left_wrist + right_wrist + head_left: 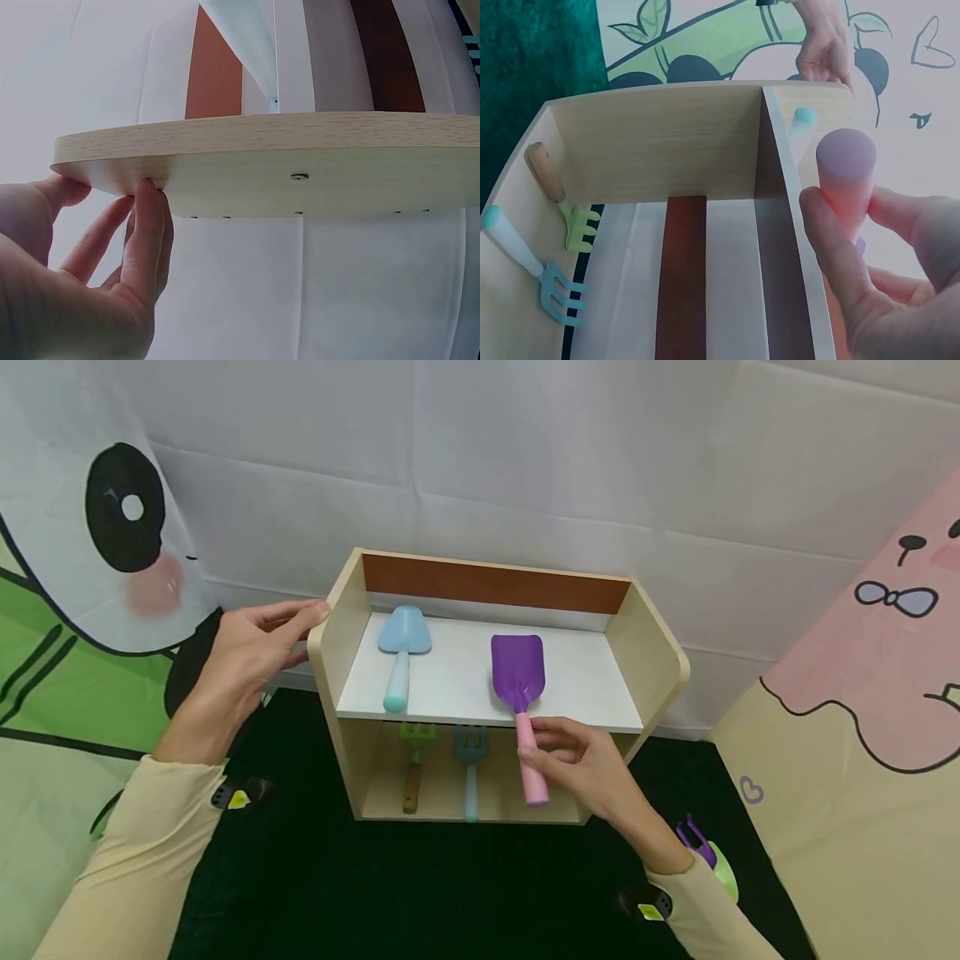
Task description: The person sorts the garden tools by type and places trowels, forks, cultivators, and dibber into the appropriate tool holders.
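My right hand point(581, 760) pinches the pink handle of a purple toy shovel point(518, 668) between thumb and fingers. The shovel's blade lies over the white upper shelf; in the right wrist view the handle's end point(846, 154) points at the camera. My left hand point(251, 647) touches the left side panel of a small wooden shelf unit point(341, 643), its fingertips against the panel's outer face and edge in the left wrist view. A light blue trowel point(406, 631) lies on the upper shelf's left part. Below are a green rake point(417, 735) with a brown handle and a blue fork point(471, 747).
A purple and green toy point(723, 870) lies on the dark green floor cloth point(420, 893), partly hidden by my right sleeve. White fabric point(525, 460) hangs behind the shelf unit. Printed cartoon panels stand at the left point(67, 610) and right point(862, 693).
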`<state>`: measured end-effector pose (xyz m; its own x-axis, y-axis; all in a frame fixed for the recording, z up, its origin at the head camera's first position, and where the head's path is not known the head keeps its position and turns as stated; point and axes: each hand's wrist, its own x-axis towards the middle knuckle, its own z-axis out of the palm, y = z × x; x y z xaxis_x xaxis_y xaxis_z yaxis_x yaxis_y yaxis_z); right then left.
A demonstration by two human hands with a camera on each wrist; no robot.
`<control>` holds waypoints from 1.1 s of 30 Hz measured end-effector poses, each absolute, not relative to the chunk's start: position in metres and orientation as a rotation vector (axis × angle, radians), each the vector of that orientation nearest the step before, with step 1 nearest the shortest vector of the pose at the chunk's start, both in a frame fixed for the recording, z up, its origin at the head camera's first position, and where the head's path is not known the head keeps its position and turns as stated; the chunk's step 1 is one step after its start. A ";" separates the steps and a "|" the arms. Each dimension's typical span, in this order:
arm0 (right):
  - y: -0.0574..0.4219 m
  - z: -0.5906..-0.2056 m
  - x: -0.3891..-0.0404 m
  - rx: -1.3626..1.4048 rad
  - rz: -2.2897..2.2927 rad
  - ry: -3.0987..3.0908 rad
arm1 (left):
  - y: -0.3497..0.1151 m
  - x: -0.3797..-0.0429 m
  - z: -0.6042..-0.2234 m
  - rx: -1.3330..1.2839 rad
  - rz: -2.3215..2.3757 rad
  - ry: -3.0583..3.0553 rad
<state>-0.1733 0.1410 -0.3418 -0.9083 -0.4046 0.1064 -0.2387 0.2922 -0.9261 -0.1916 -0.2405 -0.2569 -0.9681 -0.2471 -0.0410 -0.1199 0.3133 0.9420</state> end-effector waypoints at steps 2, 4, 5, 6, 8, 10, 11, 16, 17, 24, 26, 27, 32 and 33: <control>0.139 -0.340 -0.177 -0.597 -1.678 2.410 | -0.241 -0.191 -0.257 0.347 -1.746 -2.452; 0.137 -0.338 -0.179 -0.586 -1.684 2.406 | -0.240 -0.191 -0.257 0.344 -1.748 -2.450; 0.136 -0.337 -0.180 -0.580 -1.687 2.402 | -0.240 -0.191 -0.257 0.342 -1.750 -2.449; 0.135 -0.336 -0.182 -0.576 -1.693 2.396 | -0.240 -0.191 -0.257 0.340 -1.752 -2.448; 0.133 -0.335 -0.184 -0.567 -1.697 2.394 | -0.240 -0.191 -0.257 0.341 -1.751 -2.447; 0.131 -0.333 -0.188 -0.569 -1.699 2.402 | -0.239 -0.191 -0.257 0.343 -1.748 -2.449; 0.130 -0.333 -0.189 -0.568 -1.700 2.403 | -0.239 -0.191 -0.257 0.345 -1.747 -2.449; 0.123 -0.329 -0.197 -0.564 -1.673 2.442 | -0.240 -0.192 -0.258 0.363 -1.743 -2.451; 0.122 -0.329 -0.199 -0.561 -1.665 2.449 | -0.240 -0.192 -0.258 0.367 -1.743 -2.451; 0.114 -0.324 -0.210 -0.513 -1.678 2.443 | -0.240 -0.192 -0.258 0.364 -1.749 -2.452; 0.112 -0.322 -0.214 -0.498 -1.675 2.443 | -0.240 -0.192 -0.257 0.362 -1.745 -2.452; 0.111 -0.322 -0.215 -0.494 -1.670 2.446 | -0.240 -0.191 -0.257 0.362 -1.744 -2.452; 0.107 -0.318 -0.223 -0.463 -1.626 2.462 | -0.240 -0.191 -0.257 0.362 -1.745 -2.449; 0.106 -0.317 -0.224 -0.455 -1.623 2.457 | -0.240 -0.191 -0.258 0.361 -1.743 -2.449</control>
<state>-0.2239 0.1057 -0.3168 -0.9404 -0.3385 0.0319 -0.1622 0.3641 -0.9171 -0.1913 -0.2403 -0.2575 -0.9653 -0.2574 -0.0450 -0.1269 0.3109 0.9419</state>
